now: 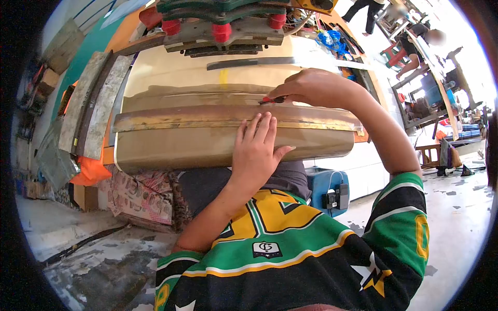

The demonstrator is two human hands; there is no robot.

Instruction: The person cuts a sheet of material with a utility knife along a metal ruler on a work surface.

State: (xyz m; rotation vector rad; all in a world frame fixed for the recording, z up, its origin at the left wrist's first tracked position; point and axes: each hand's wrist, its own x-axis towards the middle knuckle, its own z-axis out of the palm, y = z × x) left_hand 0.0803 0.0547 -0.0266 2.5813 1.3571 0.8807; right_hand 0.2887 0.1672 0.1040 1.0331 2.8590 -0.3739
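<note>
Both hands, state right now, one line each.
Left hand: open, fingers spread over the long brown bar, holding nothing.
Right hand: closed, holding a small red-and-black tool.

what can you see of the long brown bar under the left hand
The long brown bar looks like wood, though its material is uncertain, with a worn, yellowish strip along the side nearer the person. It lies lengthwise from left to right across a brown sheet, looking slightly bowed in this wide view. The left hand rests over it. The right hand holds a red-and-black tool by its far edge; whether the tool touches it is unclear.
</note>
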